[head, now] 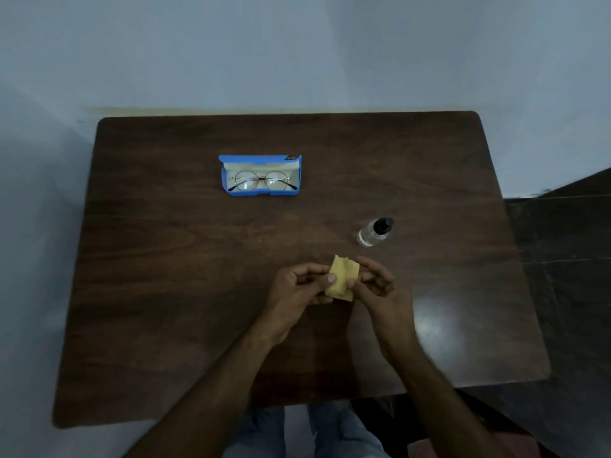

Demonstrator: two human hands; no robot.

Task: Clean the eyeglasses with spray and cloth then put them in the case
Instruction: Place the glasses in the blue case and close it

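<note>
Round thin-framed eyeglasses lie inside an open blue case on the far middle of the table. A small clear spray bottle with a black cap stands to the right, nearer to me. A folded yellow cloth is held above the table's middle. My left hand pinches its left edge with the thumb on top. My right hand pinches its right edge. Both hands are well short of the case, and the bottle is just beyond my right hand.
The dark wooden table stands against a pale wall. A dark floor lies past its right edge. My knees show below the near edge.
</note>
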